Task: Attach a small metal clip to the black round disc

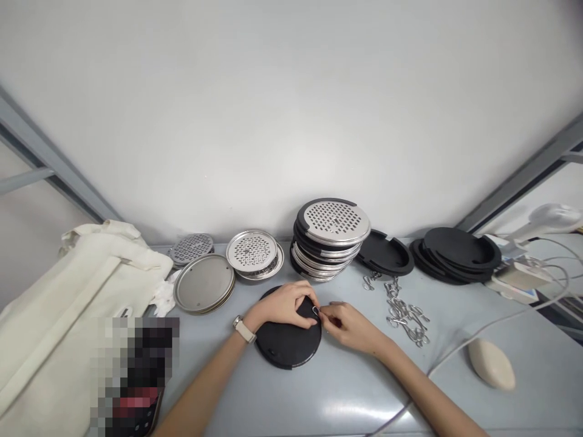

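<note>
A round black disc (288, 346) lies on the grey table in front of me. My left hand (286, 304), with a watch (243, 329) on its wrist, rests across the upper part of the disc, its fingers curled around the far edge and the thumb pressed on top. At the disc's right edge, my right hand (342, 325) pinches a small metal wire loop (315, 310); its fingertips nearly meet those of the left hand. How the loop sits against the disc is partly hidden by the fingers.
Behind stands a tall stack of perforated metal discs and black rings (337, 221). Metal plates (204, 285) and a perforated disc (251, 250) stand left. To the right lie metal hooks (410, 315), black discs (460, 252), a cable (483, 331) and a beige oval object (492, 363).
</note>
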Demonstrator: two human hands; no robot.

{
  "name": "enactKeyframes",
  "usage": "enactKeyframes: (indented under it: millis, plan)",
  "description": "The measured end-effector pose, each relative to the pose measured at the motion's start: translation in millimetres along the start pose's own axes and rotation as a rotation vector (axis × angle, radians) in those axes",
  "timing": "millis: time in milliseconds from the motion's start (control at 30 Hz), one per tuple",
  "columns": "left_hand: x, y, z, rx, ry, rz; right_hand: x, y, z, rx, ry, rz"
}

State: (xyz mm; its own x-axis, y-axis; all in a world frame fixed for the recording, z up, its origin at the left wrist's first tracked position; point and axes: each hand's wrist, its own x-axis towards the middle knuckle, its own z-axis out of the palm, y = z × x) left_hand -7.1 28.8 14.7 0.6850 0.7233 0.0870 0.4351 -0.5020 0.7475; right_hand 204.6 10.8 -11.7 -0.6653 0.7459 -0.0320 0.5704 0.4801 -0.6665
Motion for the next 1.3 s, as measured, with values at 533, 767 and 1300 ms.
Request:
enactKeyframes:
  millis: [533,767,1300]
  plan:
    - [-0.3,-9.1,6.5,-0.139,0.012,0.023,-2.2,3.6,2.0,-0.014,0.025,0.0]
    - [-1.1,-7.7,6.9,-0.186,0.009,0.006,-2.1,3.8,1.5,-0.007,0.014,-0.023]
    - [0.0,-1.4,4.7,-0.161,-0.002,0.012,-1.0,4.0,5.3,0.014,0.032,-0.021]
